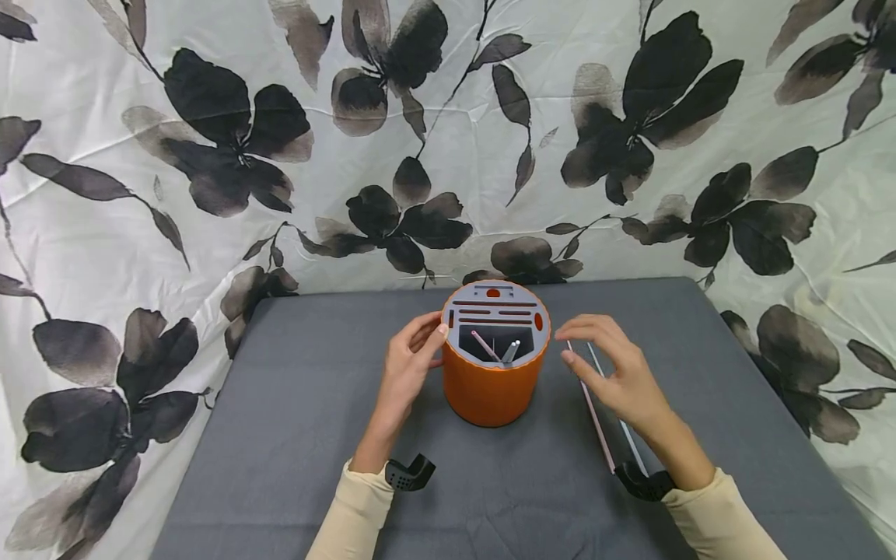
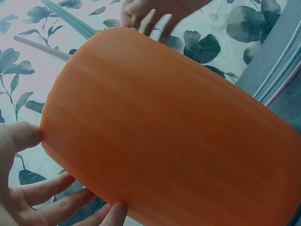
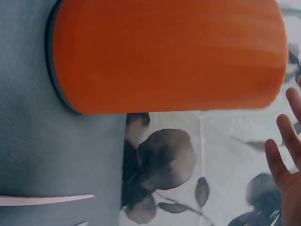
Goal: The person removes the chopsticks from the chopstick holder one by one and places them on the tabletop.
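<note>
A round orange utensil holder (image 1: 492, 393) stands upright on the table, its pale grey top cut with slots and one larger compartment. In that compartment lean a pink stick (image 1: 484, 345) and silvery ones (image 1: 512, 351). My left hand (image 1: 413, 354) holds the holder's left side, thumb at the top rim and fingers along the wall. On the other side, my right hand (image 1: 607, 365) hovers close to the rim, fingers loosely bent and holding nothing. Below it lie a long pink stick (image 1: 595, 424) and a pale bluish one (image 1: 632, 443), partly covered by the hand.
Grey cloth covers the table (image 1: 315, 404). Behind and at both sides hangs a white curtain (image 1: 490, 148) with dark flowers, right up to the table's far edge. Each wrist wears a black band, the left one (image 1: 410, 473) near the holder's front.
</note>
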Demonstrator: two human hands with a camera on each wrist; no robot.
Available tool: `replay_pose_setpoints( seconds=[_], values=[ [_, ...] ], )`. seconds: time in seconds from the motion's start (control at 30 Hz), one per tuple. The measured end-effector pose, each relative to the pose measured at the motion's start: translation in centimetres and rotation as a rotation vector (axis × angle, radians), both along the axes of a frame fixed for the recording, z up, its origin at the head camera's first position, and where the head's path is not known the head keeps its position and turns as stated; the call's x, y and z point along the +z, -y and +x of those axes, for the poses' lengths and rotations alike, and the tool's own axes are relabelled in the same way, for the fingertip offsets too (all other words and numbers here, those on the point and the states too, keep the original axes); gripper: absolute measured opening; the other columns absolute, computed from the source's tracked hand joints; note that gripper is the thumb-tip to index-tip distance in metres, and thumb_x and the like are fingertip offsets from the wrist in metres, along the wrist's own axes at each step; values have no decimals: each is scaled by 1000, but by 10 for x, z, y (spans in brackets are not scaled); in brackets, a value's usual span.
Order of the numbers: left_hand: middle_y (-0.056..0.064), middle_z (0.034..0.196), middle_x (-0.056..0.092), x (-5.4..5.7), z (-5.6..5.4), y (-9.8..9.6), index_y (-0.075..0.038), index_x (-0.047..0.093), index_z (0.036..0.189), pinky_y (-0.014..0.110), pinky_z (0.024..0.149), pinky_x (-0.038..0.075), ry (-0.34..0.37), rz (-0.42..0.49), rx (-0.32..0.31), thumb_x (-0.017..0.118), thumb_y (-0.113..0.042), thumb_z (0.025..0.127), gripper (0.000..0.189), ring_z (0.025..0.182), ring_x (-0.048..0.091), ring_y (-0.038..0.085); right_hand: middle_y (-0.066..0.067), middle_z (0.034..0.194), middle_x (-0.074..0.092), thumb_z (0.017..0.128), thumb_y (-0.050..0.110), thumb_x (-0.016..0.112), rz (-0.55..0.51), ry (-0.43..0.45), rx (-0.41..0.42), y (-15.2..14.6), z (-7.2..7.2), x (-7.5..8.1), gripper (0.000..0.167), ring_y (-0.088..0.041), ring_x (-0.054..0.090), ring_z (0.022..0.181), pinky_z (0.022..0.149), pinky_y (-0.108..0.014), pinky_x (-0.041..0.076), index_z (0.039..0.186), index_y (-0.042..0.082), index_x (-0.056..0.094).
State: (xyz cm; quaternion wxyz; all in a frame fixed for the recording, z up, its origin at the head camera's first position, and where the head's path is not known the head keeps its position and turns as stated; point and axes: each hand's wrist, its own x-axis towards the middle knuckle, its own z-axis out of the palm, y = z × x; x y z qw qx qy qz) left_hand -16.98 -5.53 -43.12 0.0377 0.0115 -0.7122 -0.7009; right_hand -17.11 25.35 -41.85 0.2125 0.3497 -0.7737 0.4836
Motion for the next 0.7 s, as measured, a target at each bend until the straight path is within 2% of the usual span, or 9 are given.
replay_pose_setpoints(
  seconds=[0.1,0.17,0.23,0.4,0.7],
  values=[
    [4,137,70,-1,3,-1,-21,69,135,43,87,64,-7,4,2,71,-38,100,38,122,69,22,-16,117,69,96,11,76,49,-161,40,10,2,1,21,-26,56,119,114,-23,39,116,3,74],
    [5,137,70,-1,4,-2,-21,69,135,42,86,64,-13,4,2,71,-37,100,39,122,69,23,-16,114,69,102,28,71,61,-222,54,15,3,2,28,-29,56,116,114,-24,39,114,2,74],
    [5,137,70,-2,6,-4,-21,69,135,41,86,64,-18,5,1,71,-37,100,39,122,69,22,-14,112,70,104,35,66,65,-268,57,21,4,2,36,-30,57,114,114,-24,39,112,1,75],
    [5,137,70,-5,10,-6,-20,70,135,40,86,64,-25,7,5,71,-37,100,39,123,69,22,-10,110,72,103,30,69,81,-327,74,32,8,6,29,-31,59,111,111,-28,39,110,2,75],
    [6,138,70,-7,18,-11,-20,70,135,44,88,64,-31,9,22,71,-37,100,39,123,69,24,-3,106,73,105,36,64,184,-395,15,41,13,3,29,-29,63,110,104,-40,41,106,9,75]
  ],
)
